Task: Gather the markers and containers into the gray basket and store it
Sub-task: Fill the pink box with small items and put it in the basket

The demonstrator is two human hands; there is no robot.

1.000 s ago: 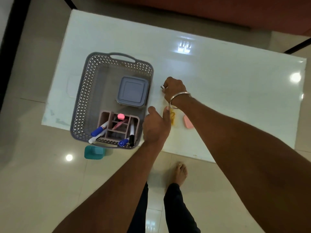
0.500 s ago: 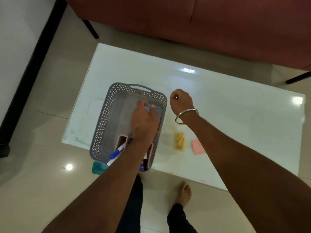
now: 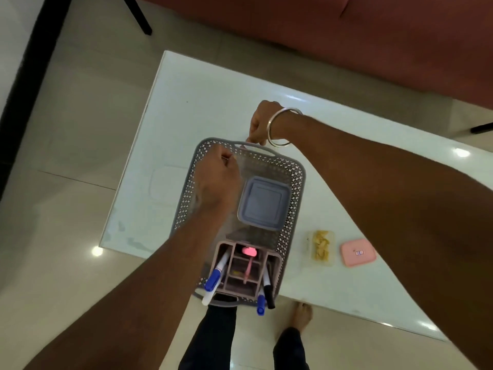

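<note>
The gray basket [image 3: 296,182] sits at the near edge of the white table [image 3: 213,102], its near end hanging over the edge. Inside lie a gray-blue lidded container [image 3: 262,202] and a pink organizer [image 3: 277,265] holding a blue-capped marker [image 3: 213,281], a black-capped marker [image 3: 269,293] and a pink pen. My left hand [image 3: 216,180] is curled inside the basket's far left corner; its contents are hidden. The fingers of my right hand [image 3: 262,124] curl down onto the basket's far handle.
A small clear container with yellow pieces [image 3: 321,248] and a pink lidded box [image 3: 357,252] lie on the table right of the basket. A red sofa [image 3: 346,36] stands beyond the table. My legs and a bare foot [image 3: 302,315] are on the tiled floor below.
My left hand moved off the lidded container to the basket's far left corner. My right hand shifted left from beside the basket onto its far handle. The view has dropped closer.
</note>
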